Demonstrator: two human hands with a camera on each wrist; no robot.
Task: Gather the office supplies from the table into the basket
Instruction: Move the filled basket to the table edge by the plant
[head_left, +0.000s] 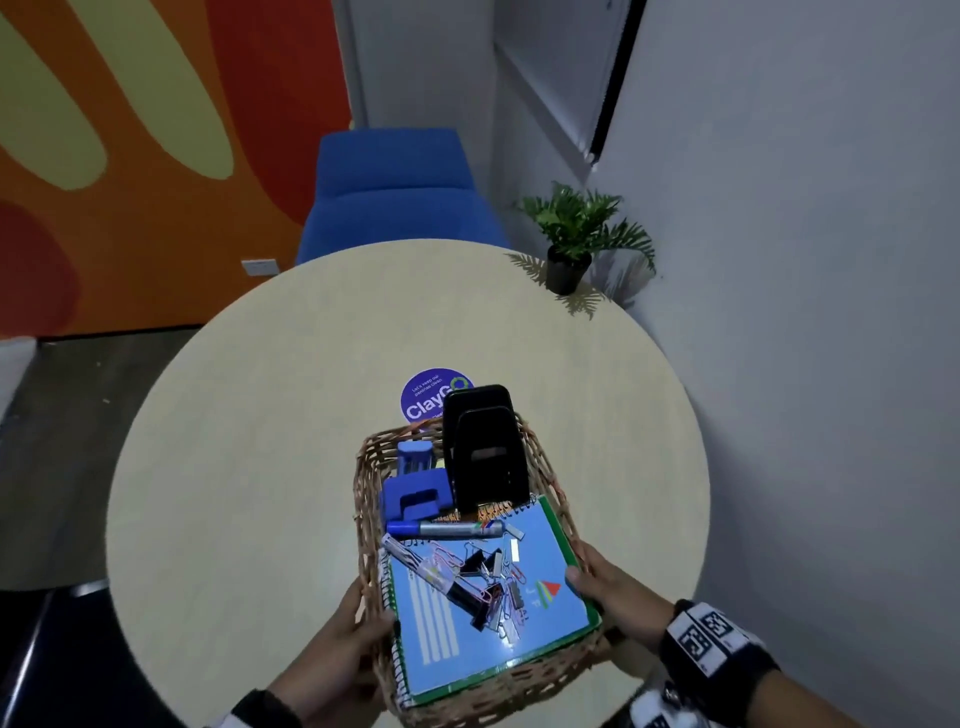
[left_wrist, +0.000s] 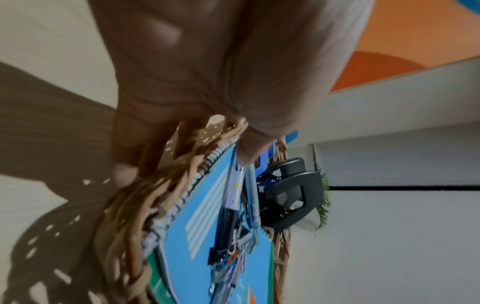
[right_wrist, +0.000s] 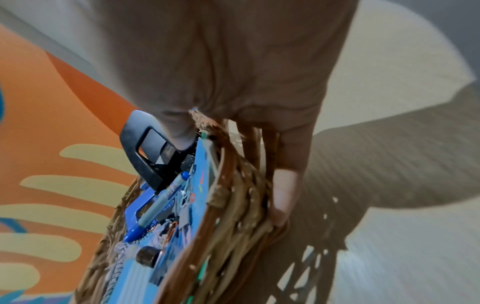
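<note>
We grip the wicker basket (head_left: 370, 499) with our left hand (head_left: 337, 631) and right hand (head_left: 605, 582), thumbs over the rim, above the table (head_left: 260, 415). If we tilt it, the tall black hole punch (head_left: 483, 447) may topple and the clips (head_left: 478, 577) slide off the notebook (head_left: 550, 639).

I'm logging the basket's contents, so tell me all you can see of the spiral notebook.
The spiral notebook has a light blue cover with pale stripes, a small red-and-green emblem, green edging and wire binding along its left edge. It lies closed and tilted in the wicker basket, its near end raised. Binder clips and paper clips lie on it; the right hand thumb presses its right edge.
</note>
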